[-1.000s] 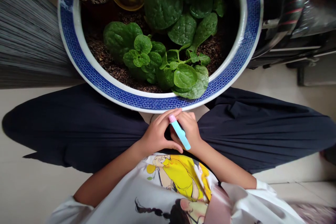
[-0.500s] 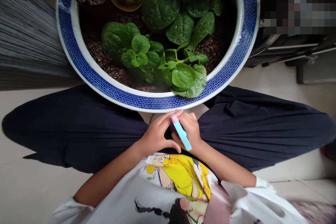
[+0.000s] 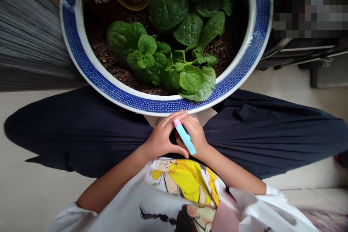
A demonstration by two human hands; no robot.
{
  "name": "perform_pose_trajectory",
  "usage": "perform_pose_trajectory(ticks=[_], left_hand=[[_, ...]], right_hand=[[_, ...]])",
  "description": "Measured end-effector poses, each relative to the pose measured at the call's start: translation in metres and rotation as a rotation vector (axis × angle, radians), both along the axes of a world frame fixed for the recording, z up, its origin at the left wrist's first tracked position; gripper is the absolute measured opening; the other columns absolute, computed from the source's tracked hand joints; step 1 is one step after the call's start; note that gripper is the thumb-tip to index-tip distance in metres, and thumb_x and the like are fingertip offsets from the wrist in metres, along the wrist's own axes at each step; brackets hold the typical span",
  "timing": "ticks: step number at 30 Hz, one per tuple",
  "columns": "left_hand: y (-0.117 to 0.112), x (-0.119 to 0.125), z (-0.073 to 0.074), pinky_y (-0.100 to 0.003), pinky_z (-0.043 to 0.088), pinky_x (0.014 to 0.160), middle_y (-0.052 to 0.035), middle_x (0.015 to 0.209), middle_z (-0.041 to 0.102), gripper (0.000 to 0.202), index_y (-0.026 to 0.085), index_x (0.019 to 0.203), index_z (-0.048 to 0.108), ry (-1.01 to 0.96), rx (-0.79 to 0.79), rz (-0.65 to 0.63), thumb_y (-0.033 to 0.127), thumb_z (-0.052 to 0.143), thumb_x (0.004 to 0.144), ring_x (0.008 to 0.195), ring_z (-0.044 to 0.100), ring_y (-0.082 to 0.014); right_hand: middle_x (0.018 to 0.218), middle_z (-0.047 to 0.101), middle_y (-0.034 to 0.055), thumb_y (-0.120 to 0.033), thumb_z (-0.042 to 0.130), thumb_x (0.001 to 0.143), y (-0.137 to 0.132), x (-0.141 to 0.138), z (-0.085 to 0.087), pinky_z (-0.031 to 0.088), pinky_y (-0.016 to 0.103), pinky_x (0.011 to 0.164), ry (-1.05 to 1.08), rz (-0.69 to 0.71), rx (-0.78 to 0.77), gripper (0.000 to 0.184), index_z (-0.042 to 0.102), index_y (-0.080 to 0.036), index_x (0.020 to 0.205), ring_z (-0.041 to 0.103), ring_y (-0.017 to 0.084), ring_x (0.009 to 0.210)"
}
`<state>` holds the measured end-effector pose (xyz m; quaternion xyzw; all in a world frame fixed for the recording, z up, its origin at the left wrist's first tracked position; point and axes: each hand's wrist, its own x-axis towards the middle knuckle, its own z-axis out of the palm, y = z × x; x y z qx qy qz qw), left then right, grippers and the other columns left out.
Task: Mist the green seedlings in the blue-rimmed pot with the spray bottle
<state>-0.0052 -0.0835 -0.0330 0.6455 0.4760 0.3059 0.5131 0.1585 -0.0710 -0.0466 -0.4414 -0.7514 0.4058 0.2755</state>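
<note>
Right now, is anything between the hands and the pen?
Nothing visible. The pen is already in hand: the right hand holds its blue barrel, and the left hand has its fingertips at the pink cap end. Both hands sit just below the rim of the planter.

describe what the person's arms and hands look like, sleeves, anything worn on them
Both arms are bare from the hands up past the elbows. The left hand and right hand show no gloves, rings, watch or bracelets. Short white sleeves end near the upper arms: the left sleeve and the right sleeve. They belong to a white T-shirt with a cartoon print in yellow, pink and black.
</note>
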Motion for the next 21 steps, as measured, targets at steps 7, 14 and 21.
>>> perform_pose_trajectory(ticks=[7, 14, 21], left_hand=[[-0.0005, 0.0000, -0.0017, -0.053, 0.039, 0.114, -0.0135, 0.148, 0.049, 0.112, 0.028, 0.149, 0.038, 0.022, -0.025, -0.054, 0.056, 0.089, 0.053, 0.137, 0.045, -0.0378], [-0.0010, 0.0000, -0.0030, -0.054, 0.039, 0.114, -0.0133, 0.148, 0.049, 0.112, 0.029, 0.148, 0.039, 0.003, -0.030, -0.063, 0.058, 0.088, 0.052, 0.136, 0.047, -0.0375], [0.0001, -0.0003, -0.0015, -0.054, 0.037, 0.116, -0.0140, 0.148, 0.048, 0.113, 0.028, 0.150, 0.034, 0.008, 0.049, -0.065, 0.058, 0.087, 0.055, 0.139, 0.044, -0.0368]], right_hand=[[0.082, 0.067, 0.0067, -0.020, 0.052, 0.073, 0.0003, 0.0010, 0.0038, 0.037, 0.034, 0.065, -0.067, -0.059, 0.076, 0.019, 0.057, -0.019, 0.092, 0.060, 0.024, 0.076], [0.074, 0.063, 0.0031, -0.018, 0.051, 0.072, 0.0003, 0.0014, 0.0051, 0.034, 0.033, 0.062, -0.037, -0.074, 0.090, 0.016, 0.057, -0.020, 0.087, 0.057, 0.021, 0.071], [0.086, 0.067, 0.0067, -0.018, 0.053, 0.075, -0.0008, -0.0015, 0.0000, 0.043, 0.037, 0.071, 0.059, -0.059, 0.078, 0.019, 0.056, -0.020, 0.094, 0.063, 0.025, 0.084]])
